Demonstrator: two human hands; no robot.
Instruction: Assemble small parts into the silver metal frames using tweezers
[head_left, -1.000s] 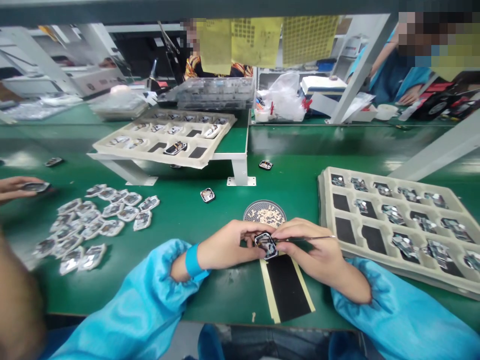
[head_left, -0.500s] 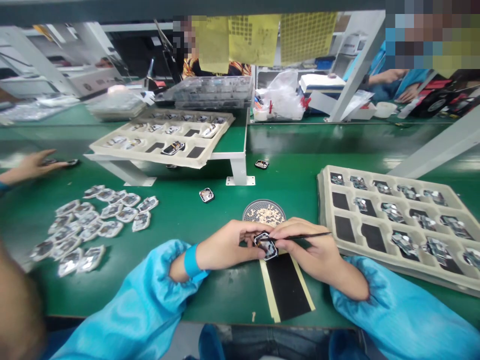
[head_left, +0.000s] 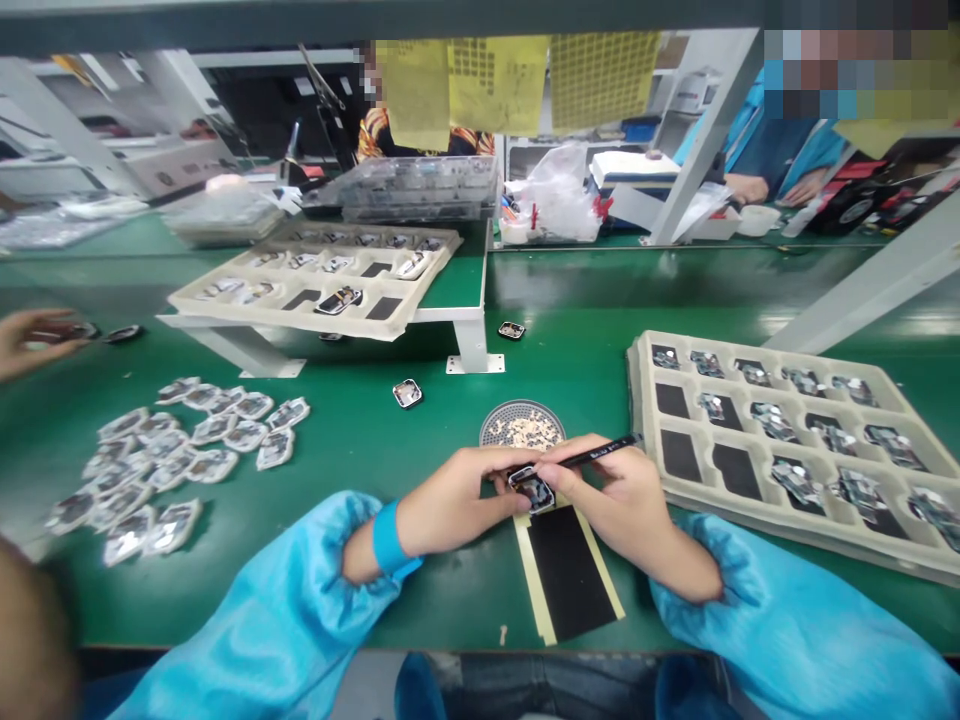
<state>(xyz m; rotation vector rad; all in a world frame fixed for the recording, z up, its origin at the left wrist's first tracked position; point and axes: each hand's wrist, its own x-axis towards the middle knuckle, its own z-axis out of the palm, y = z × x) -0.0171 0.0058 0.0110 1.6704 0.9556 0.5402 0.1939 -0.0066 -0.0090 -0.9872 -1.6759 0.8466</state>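
My left hand pinches a small square watch case just above the green bench. My right hand grips black tweezers, their tip at the case. Both hands hover over the top of a black mat with yellow edges. A round mesh dish of tiny parts lies just behind my hands.
A beige tray of cases lies at right, another on a raised white stand behind. Several loose cases are spread at left, two more near the stand. A co-worker's hand is at far left; other people sit behind.
The tweezers' rear end has tilted up and away from the tray. The co-worker's hand at left moved out to a loose case and drew back.
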